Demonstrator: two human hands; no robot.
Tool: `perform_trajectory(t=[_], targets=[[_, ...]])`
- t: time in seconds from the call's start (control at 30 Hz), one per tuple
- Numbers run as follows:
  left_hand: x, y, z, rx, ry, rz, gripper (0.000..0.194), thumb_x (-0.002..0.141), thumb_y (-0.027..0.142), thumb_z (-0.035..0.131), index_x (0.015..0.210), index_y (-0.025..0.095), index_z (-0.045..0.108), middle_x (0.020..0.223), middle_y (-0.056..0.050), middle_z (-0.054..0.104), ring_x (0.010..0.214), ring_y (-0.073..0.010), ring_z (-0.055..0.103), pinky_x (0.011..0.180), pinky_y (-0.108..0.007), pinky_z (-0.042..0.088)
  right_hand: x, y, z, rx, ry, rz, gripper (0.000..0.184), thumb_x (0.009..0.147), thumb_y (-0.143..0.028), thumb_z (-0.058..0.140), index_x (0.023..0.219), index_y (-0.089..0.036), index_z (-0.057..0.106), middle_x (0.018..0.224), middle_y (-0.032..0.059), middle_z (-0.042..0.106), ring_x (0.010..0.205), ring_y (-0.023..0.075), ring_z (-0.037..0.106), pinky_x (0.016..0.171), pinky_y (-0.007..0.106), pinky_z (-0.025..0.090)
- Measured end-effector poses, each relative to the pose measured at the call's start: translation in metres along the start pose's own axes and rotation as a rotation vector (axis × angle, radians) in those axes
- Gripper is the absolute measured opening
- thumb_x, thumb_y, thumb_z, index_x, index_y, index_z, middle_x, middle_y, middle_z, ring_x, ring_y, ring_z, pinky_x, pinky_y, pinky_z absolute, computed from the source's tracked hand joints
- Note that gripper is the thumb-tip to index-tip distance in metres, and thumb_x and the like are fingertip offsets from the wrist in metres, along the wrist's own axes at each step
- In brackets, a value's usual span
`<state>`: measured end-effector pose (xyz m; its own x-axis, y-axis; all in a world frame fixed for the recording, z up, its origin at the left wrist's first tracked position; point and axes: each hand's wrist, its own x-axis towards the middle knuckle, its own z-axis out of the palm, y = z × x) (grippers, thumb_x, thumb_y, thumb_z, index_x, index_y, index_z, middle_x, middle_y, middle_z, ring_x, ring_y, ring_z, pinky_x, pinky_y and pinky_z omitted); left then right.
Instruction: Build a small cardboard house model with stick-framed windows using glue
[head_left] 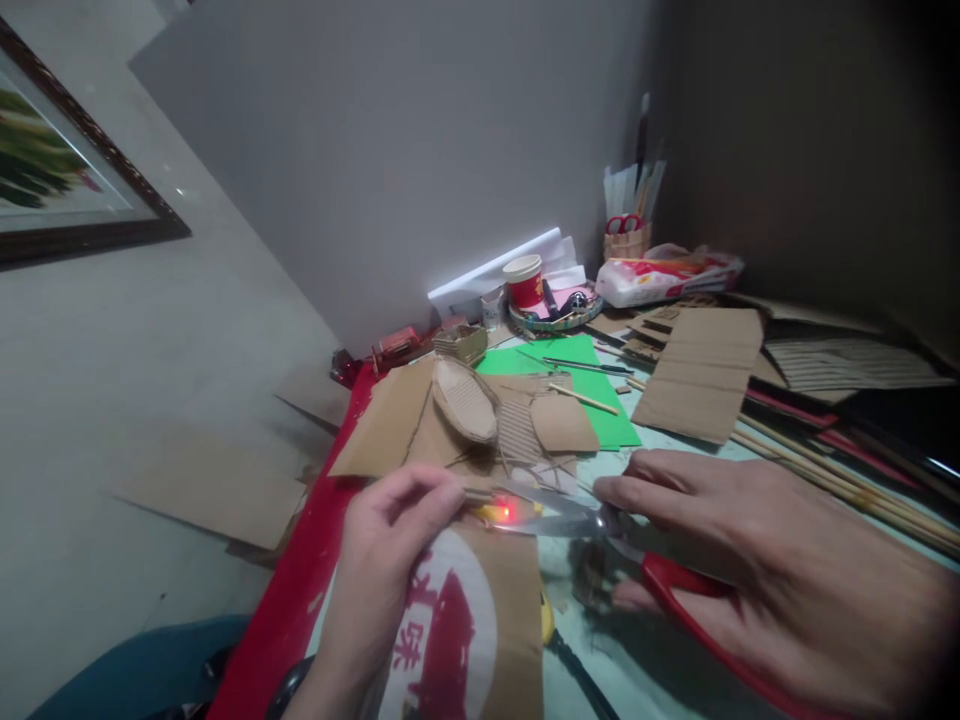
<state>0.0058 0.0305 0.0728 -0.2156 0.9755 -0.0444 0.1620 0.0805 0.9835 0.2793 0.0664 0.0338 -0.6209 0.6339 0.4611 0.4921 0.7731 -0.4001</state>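
Observation:
My left hand (397,540) pinches a thin brown cardboard strip (478,494) between thumb and fingertips. My right hand (757,550) grips red-handled scissors (667,580), their blades parted and pointing left at the strip's end. Whether the blades touch the strip cannot be made out. Beneath them shows part of a yellow tool (491,513) with a lit red light; most of it is hidden. Under my left hand lies a cardboard piece (517,620) with a white circle and red print. Just beyond sits an oval, boat-like cardboard form (465,400).
Green paper (581,355) and cardboard scraps spread across the table. A large cardboard piece (701,375) and long sticks (825,480) lie to the right. At the back stand a red paper cup (525,284), a brush holder (627,243) and a tissue pack (667,277).

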Motion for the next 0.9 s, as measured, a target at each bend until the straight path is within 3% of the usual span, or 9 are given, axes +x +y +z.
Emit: perform_trajectory(t=[0.1, 0.3, 0.4, 0.5, 0.7, 0.9], targets=[[-0.002, 0.001, 0.004, 0.014, -0.005, 0.025, 0.022, 0.080, 0.044, 0.084, 0.080, 0.022, 0.081, 0.075, 0.000, 0.079, 0.072, -0.0130, 0.069, 0.068, -0.016, 0.050, -0.001, 0.002, 0.001, -0.015, -0.090, -0.021, 0.006, 0.097, -0.026, 0.055, 0.094, -0.023, 0.059, 0.091, 0.0065, 0.062, 0.069, 0.0218, 0.058, 0.058, 0.034, 0.041], [-0.010, 0.007, 0.022, -0.052, -0.004, -0.025, 0.012, 0.081, 0.036, 0.082, 0.084, 0.024, 0.085, 0.079, -0.001, 0.082, 0.073, -0.0149, 0.073, 0.068, -0.017, 0.052, -0.001, 0.001, 0.003, -0.050, -0.066, -0.095, 0.012, 0.091, -0.014, 0.050, 0.098, -0.023, 0.057, 0.091, 0.0079, 0.063, 0.071, 0.0246, 0.059, 0.058, 0.036, 0.040], [-0.014, 0.009, 0.027, -0.047, -0.004, -0.033, 0.019, 0.083, 0.039, 0.079, 0.083, 0.022, 0.086, 0.086, -0.004, 0.084, 0.079, -0.0189, 0.074, 0.073, -0.021, 0.053, 0.000, 0.001, 0.004, -0.042, -0.095, -0.085, 0.017, 0.091, -0.015, 0.050, 0.103, -0.022, 0.058, 0.090, 0.0070, 0.063, 0.071, 0.0246, 0.059, 0.058, 0.036, 0.040], [-0.016, 0.010, 0.029, -0.135, -0.034, -0.108, 0.025, 0.087, 0.042, 0.075, 0.087, 0.019, 0.085, 0.088, -0.007, 0.084, 0.079, -0.0208, 0.075, 0.072, -0.023, 0.055, 0.000, 0.003, 0.004, -0.019, -0.078, -0.106, 0.016, 0.093, -0.015, 0.048, 0.104, -0.023, 0.056, 0.090, 0.0064, 0.064, 0.071, 0.0233, 0.060, 0.059, 0.035, 0.041], [-0.019, 0.007, 0.029, -0.369, -0.093, -0.172, 0.021, 0.091, 0.030, 0.073, 0.107, 0.019, 0.078, 0.084, -0.008, 0.083, 0.072, -0.0217, 0.077, 0.068, -0.026, 0.058, 0.000, 0.005, 0.007, -0.062, -0.001, -0.178, 0.020, 0.096, -0.014, 0.046, 0.113, -0.023, 0.052, 0.090, 0.0060, 0.066, 0.073, 0.0234, 0.061, 0.059, 0.035, 0.042], [-0.018, 0.006, 0.028, -0.458, -0.130, -0.202, 0.019, 0.087, 0.025, 0.076, 0.105, 0.017, 0.078, 0.081, -0.010, 0.082, 0.071, -0.0219, 0.077, 0.069, -0.026, 0.057, -0.002, 0.007, 0.005, -0.030, 0.002, -0.178, 0.033, 0.097, -0.016, 0.048, 0.128, -0.026, 0.049, 0.091, 0.0050, 0.066, 0.075, 0.0238, 0.062, 0.060, 0.035, 0.044]])
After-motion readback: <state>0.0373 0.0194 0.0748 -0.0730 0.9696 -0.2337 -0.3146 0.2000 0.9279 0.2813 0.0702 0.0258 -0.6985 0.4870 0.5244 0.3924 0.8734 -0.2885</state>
